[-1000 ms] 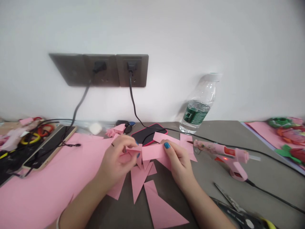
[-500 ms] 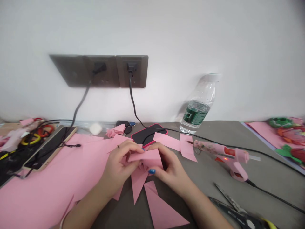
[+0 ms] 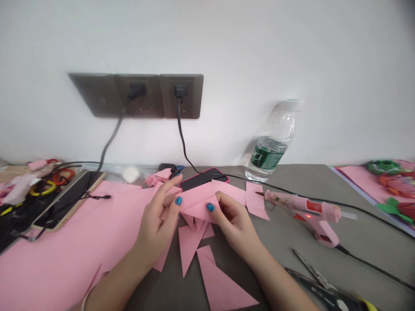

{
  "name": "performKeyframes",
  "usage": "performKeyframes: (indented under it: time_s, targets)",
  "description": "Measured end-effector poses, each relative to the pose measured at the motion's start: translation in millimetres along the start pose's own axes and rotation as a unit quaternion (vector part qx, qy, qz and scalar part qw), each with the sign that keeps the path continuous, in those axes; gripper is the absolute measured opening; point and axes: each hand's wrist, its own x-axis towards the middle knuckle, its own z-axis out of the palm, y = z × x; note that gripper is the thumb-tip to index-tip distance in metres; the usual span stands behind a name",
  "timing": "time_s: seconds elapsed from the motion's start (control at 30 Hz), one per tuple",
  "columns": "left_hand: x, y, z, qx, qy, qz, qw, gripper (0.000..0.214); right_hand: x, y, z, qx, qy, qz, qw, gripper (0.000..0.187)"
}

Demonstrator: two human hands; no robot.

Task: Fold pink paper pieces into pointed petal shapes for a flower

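A small folded pink paper piece (image 3: 196,202) sits between both hands above the grey desk. My left hand (image 3: 158,220) pinches its left edge with thumb and fingers, the index finger stretched out. My right hand (image 3: 231,220) grips its right side, thumb on top. Under the hands lie several pink paper triangles (image 3: 189,242) and a larger offcut (image 3: 222,283). More pink strips (image 3: 254,201) lie just right of the hands.
A pink glue gun (image 3: 311,214) with a lit red light rests at right, its cable trailing. Scissors (image 3: 319,280) lie front right. A water bottle (image 3: 270,144), a red-cased phone (image 3: 202,178), a second phone (image 3: 68,198), a big pink sheet (image 3: 65,242) and wall sockets (image 3: 136,95) surround them.
The paper has gone from a flat strip to a folded piece. Both hands turned it and shifted their grips; the left index finger now sticks out.
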Motion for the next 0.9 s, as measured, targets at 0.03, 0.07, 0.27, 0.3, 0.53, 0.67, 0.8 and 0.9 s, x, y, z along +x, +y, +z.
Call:
performKeyframes:
  time_s: [0.03, 0.07, 0.27, 0.3, 0.53, 0.67, 0.8, 0.9]
  targets:
    - [-0.8, -0.8, -0.2, 0.007, -0.008, 0.017, 1.0, 0.038, 0.5, 0.1, -0.1, 0.002, 0.009, 0.002, 1.0, 0.036]
    - [-1.3, -1.6, -0.3, 0.015, -0.019, 0.035, 0.999, 0.036, 1.0, 0.3, -0.2, 0.004, 0.015, 0.005, 1.0, 0.037]
    - [-2.2, -3.0, 4.5, 0.013, -0.071, 0.034, 0.997, 0.032, 1.5, 1.1, -0.9, 0.029, 0.023, 0.017, 0.999, 0.035]
    - [-2.2, -2.8, 5.8, 0.004, -0.07, 0.017, 0.997, 0.035, 1.3, 1.1, -0.9, 0.032, 0.022, 0.019, 0.999, 0.035]
    - [-2.3, -2.0, 8.8, -0.116, -0.05, -0.061, 0.99, 0.05, 0.6, 0.4, -0.2, 0.039, 0.018, 0.03, 0.999, 0.037]
    - [-1.8, -0.4, 7.0, -0.145, -0.032, -0.102, 0.984, 0.049, 0.8, 0.1, -0.6, 0.038, 0.012, 0.038, 0.998, 0.038]
    - [-0.5, 0.5, 6.6, -0.152, -0.083, -0.127, 0.977, 0.015, 1.0, 0.5, -1.3, 0.044, 0.013, 0.042, 0.998, 0.035]
    - [0.1, -0.4, 7.2, -0.16, -0.114, -0.126, 0.972, 0.01, 0.7, 1.1, -1.4, 0.041, 0.011, 0.039, 0.998, 0.035]
